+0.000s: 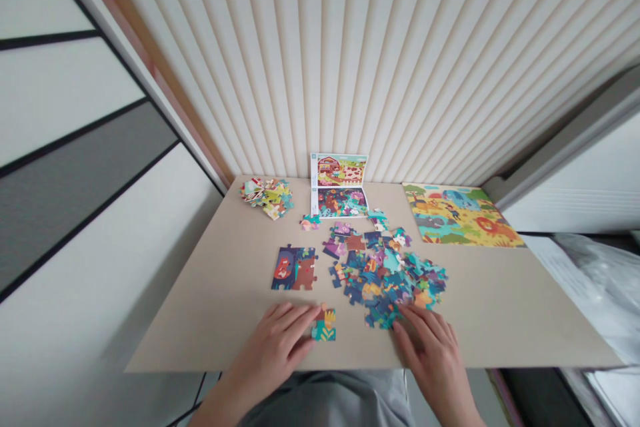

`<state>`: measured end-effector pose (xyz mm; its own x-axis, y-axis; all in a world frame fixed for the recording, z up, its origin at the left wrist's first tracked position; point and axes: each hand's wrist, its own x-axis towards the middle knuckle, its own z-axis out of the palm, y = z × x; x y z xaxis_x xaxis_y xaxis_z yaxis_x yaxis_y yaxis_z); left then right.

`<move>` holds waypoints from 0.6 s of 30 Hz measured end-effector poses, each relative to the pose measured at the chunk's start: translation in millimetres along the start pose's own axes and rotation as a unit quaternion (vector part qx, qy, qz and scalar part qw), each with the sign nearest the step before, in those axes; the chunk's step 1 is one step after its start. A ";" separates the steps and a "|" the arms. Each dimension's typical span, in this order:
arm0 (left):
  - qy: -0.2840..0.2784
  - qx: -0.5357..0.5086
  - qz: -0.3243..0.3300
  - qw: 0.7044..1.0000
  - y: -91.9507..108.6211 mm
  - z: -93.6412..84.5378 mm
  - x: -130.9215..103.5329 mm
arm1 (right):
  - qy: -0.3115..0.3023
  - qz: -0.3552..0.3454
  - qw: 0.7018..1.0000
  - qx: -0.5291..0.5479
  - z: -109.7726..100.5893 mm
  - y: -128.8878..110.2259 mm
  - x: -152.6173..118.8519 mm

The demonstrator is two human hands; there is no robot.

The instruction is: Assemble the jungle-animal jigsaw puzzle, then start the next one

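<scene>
My left hand (283, 334) lies by the table's front edge. Its index finger and thumb are closed on the left side of a small joined bit of jigsaw puzzle (326, 326), teal with yellow leaves and brown at the top. At the near edge of a loose heap of puzzle pieces (390, 274), my right hand (433, 344) has its thumb and fingertips against a dark blue and teal puzzle piece (380, 318). Just beyond my left hand sits a joined puzzle section (294, 268) with a red animal and a brown shape.
A folded picture card (340, 186) stands at the back of the table (225, 307). A second heap of pieces (267, 196) lies back left, and an assembled animal puzzle (463, 215) back right. A ribbed pale wall (345, 47) rises behind.
</scene>
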<state>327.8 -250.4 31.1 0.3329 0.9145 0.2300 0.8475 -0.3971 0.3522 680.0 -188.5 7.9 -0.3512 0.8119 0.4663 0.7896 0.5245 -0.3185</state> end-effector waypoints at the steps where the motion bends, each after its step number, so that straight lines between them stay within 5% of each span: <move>1: 0.000 -0.002 -0.001 1.000 -2.1 0.7 -2.4 | 0.003 0.013 1.000 -0.017 -0.6 -1.6 -4.9; 18: 0.024 -0.013 -0.002 1.000 -3.7 4.7 -3.8 | 0.043 0.004 0.998 -0.046 17.6 -6.5 -6.0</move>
<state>325.3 -252.0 24.6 0.3092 0.9111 0.2725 0.8370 -0.3967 0.3769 668.1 -192.3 -7.4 -0.3030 0.7897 0.5335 0.8365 0.4886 -0.2482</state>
